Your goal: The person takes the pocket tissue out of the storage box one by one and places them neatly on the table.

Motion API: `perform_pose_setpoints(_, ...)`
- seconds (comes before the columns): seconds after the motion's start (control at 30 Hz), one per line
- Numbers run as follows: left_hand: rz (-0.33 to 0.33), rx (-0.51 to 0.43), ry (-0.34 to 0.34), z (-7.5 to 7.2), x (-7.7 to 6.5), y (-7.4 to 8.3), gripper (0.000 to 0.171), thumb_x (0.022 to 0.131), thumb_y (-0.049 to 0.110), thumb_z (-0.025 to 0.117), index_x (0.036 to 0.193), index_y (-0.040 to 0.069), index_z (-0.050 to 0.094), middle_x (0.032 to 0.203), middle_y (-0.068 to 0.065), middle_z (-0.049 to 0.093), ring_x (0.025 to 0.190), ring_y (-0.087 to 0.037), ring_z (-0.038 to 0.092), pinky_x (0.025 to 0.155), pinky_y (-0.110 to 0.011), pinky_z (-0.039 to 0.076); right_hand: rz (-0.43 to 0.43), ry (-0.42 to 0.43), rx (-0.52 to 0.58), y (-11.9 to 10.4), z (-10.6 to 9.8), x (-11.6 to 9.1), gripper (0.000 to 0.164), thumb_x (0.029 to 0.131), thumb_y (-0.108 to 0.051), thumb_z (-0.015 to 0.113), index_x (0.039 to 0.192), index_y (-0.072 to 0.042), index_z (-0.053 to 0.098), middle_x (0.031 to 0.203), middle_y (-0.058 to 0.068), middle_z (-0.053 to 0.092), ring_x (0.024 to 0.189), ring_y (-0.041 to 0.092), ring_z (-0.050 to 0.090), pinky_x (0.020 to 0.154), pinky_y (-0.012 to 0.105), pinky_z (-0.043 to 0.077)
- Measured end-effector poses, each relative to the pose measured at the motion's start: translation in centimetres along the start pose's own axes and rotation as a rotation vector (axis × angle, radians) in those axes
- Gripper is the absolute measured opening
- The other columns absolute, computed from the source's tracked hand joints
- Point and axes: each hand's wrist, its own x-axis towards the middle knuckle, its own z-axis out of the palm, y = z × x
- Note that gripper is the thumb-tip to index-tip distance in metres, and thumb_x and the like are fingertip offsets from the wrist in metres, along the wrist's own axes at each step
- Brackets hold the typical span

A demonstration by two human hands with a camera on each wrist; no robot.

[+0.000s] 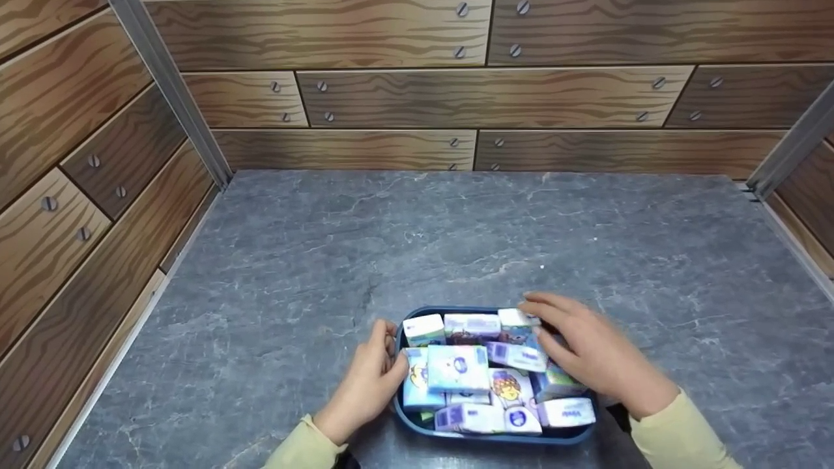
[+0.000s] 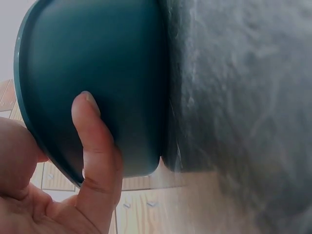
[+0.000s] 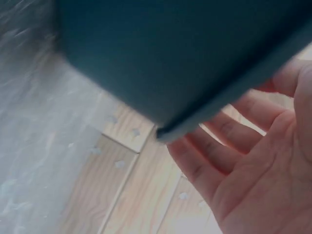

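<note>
A dark blue plastic bin (image 1: 502, 440) with rounded corners is filled with small printed packs that look like pocket tissues. A light blue tissue pack (image 1: 458, 369) lies on top of the pile. My left hand (image 1: 366, 381) holds the bin's left rim, thumb at the top; the left wrist view has a finger (image 2: 92, 131) against the outer wall (image 2: 107, 58). Over the bin's right side, my right hand (image 1: 589, 352) spreads its fingers above the packs near a white pack (image 1: 518, 318). In the right wrist view its fingers reach past the rim, their tips hidden.
The bin stands near the front of a grey marble-patterned tabletop (image 1: 417, 241). Wood-patterned panels (image 1: 495, 98) rise at the back, and similar panels (image 1: 98, 176) stand on the left, with metal posts at the corners.
</note>
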Motion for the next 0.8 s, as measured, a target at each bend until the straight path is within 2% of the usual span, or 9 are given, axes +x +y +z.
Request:
perform_pose_setpoints(0.1, 0.006, 0.000, 0.000, -0.1, 0.0, 0.0, 0.019, 0.093, 0.006, 0.050, 0.110, 0.008, 0.042, 0.064, 0.002, 0.043, 0.046, -0.007, 0.036, 0.045, -0.020, 0.030, -0.058, -0.020, 0.020, -1.0, -0.2, -0.3, 0.042, 0.098, -0.040, 0.051, 0.136, -0.021, 0.053, 0.144, 0.000, 0.043, 0.129, 0.024, 0.043, 0.099, 0.050, 0.040)
perform_pose_setpoints(0.23, 0.018, -0.001, -0.003, -0.1, 0.0, -0.1, 0.019, 0.093, 0.006, 0.049, 0.110, 0.008, 0.042, 0.065, 0.002, 0.043, 0.046, -0.007, 0.035, 0.045, -0.020, 0.030, -0.085, -0.061, 0.017, -2.3, -0.3, -0.7, 0.045, 0.094, -0.049, 0.055, 0.132, -0.025, 0.056, 0.135, -0.008, 0.049, 0.123, 0.015, 0.047, 0.098, 0.045, 0.042)
perform_pose_setpoints(0.33, 0.022, 0.000, -0.004, 0.0, -0.1, -0.2, 0.018, 0.094, 0.005, 0.049, 0.110, 0.007, 0.041, 0.065, 0.002, 0.042, 0.047, -0.007, 0.035, 0.045, -0.020, 0.031, -0.093, -0.072, -0.043, -3.1, -0.3, -0.9, 0.044, 0.090, -0.047, 0.062, 0.128, -0.025, 0.058, 0.126, -0.010, 0.053, 0.115, 0.012, 0.051, 0.094, 0.042, 0.045)
perform_pose_setpoints(0.5, 0.014, -0.002, -0.009, 0.0, -0.1, -0.2, 0.018, 0.094, 0.006, 0.049, 0.110, 0.008, 0.041, 0.065, 0.001, 0.043, 0.047, -0.008, 0.036, 0.046, -0.021, 0.031, -0.085, -0.120, -0.131, -3.7, -0.2, -0.9, 0.045, 0.089, -0.038, 0.066, 0.128, -0.017, 0.059, 0.122, -0.002, 0.058, 0.111, 0.018, 0.054, 0.091, 0.044, 0.047)
perform_pose_setpoints(0.6, 0.007, -0.005, -0.015, 0.0, -0.1, -0.2, 0.017, 0.094, 0.006, 0.049, 0.110, 0.008, 0.041, 0.065, 0.001, 0.042, 0.047, -0.008, 0.036, 0.046, -0.021, 0.031, -0.065, -0.164, -0.125, -3.7, 0.0, -0.9, 0.044, 0.090, -0.033, 0.066, 0.129, -0.015, 0.059, 0.123, 0.002, 0.059, 0.113, 0.022, 0.055, 0.091, 0.047, 0.047)
perform_pose_setpoints(0.8, 0.011, 0.005, -0.009, -0.1, -0.1, -0.1, 0.017, 0.095, 0.007, 0.049, 0.110, 0.008, 0.041, 0.065, 0.002, 0.042, 0.046, -0.008, 0.036, 0.045, -0.021, 0.031, -0.065, -0.164, -0.122, -3.7, 0.1, -0.9, 0.044, 0.090, -0.031, 0.066, 0.130, -0.013, 0.058, 0.123, 0.004, 0.060, 0.113, 0.025, 0.056, 0.091, 0.047, 0.047)
